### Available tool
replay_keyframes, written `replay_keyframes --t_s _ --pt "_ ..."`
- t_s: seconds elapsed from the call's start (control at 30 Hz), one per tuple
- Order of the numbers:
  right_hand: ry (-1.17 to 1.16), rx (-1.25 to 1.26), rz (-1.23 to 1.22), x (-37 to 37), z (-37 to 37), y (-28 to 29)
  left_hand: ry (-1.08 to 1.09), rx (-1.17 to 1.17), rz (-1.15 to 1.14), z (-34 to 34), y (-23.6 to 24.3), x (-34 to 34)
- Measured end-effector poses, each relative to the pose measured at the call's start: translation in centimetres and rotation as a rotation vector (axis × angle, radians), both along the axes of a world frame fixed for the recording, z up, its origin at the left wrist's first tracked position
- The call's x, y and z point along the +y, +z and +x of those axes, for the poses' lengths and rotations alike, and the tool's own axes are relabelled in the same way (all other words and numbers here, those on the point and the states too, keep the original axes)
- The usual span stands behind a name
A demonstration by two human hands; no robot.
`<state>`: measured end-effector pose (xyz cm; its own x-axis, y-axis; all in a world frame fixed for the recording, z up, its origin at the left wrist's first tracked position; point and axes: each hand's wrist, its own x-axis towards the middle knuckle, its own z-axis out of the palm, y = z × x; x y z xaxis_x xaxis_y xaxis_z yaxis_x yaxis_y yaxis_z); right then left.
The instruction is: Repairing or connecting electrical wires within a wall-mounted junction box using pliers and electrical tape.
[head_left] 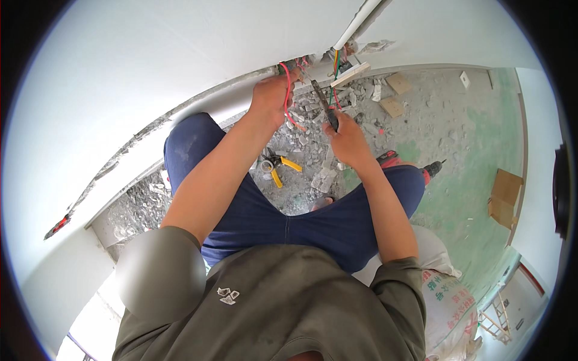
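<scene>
At wall (180, 48): one red wire (289, 86) against left hand (271, 95), one tool (324, 102) in right (349, 140).

Room under renovation: white wall (162, 60) broken open, loose wires (289, 83) poking from that wall, rubble (307, 141) on floor (469, 150) beside it.

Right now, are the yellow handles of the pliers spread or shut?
Spread: the pliers' two yellow handles point apart, with a gap between them.

The tool (320, 95) in the right hand (349, 141), perhaps pliers, is too small to tell. The right knee (411, 185) hides part of the drill (434, 169); the left sleeve (160, 275) is blurred.
</scene>
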<state>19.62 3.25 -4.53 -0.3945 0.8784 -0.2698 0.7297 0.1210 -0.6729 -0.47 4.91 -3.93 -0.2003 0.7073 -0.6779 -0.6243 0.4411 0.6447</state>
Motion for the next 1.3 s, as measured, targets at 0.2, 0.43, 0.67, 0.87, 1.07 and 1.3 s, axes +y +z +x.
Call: replay_keyframes --t_s 0.2,0.43,0.67,0.87,1.07,1.3 --pt "-0.007 0.06 0.005 0.4 0.8 -2.2 -0.005 0.111 -0.045 0.4 0.3 0.1" --pt "-0.014 0.127 -0.038 0.1 0.8 -1.2 0.035 0.143 -0.059 0.7 0.7 0.0" --pt "-0.001 0.144 -0.189 0.2 0.8 -0.4 0.013 0.179 -0.04 0.6 0.5 0.0" --pt "-0.079 0.258 -0.43 0.3 0.4 -1.5 0.022 0.171 -0.037 0.6 0.0 0.2" --pt "-0.232 0.498 -0.595 0.1 -0.4 0.2 0.021 0.186 -0.038 0.4 0.1 0.1" --pt "-0.195 0.393 -0.552 0.5 -0.1 -0.2 0.054 0.238 -0.062 0.9 0.4 0.1"
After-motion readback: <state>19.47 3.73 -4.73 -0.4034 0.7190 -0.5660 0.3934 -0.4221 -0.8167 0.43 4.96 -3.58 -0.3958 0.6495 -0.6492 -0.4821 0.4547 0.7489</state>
